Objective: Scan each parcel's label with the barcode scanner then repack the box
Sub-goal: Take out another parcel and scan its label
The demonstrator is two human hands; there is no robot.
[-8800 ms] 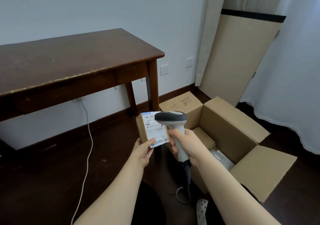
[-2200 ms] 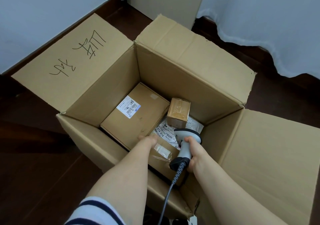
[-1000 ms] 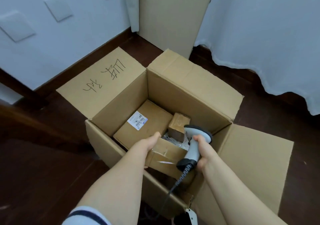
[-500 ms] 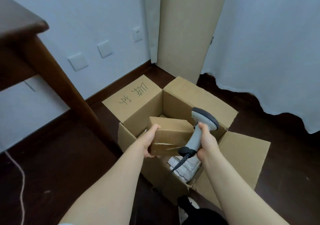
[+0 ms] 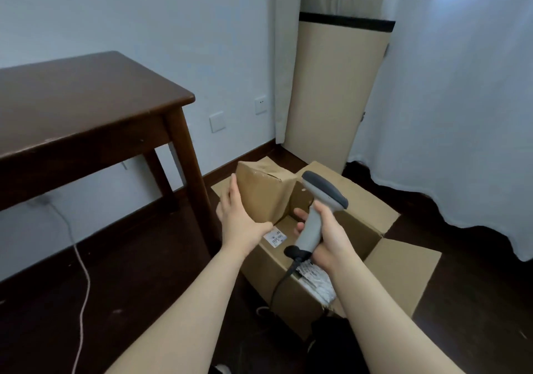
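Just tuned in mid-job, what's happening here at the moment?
A person is working through the parcels. The left hand holds a brown parcel up above the open cardboard box, while the right hand grips the scanner next to it. No label shows on the parcel faces turned to the camera. Inside the box, a white label and a grey mailing bag are visible.
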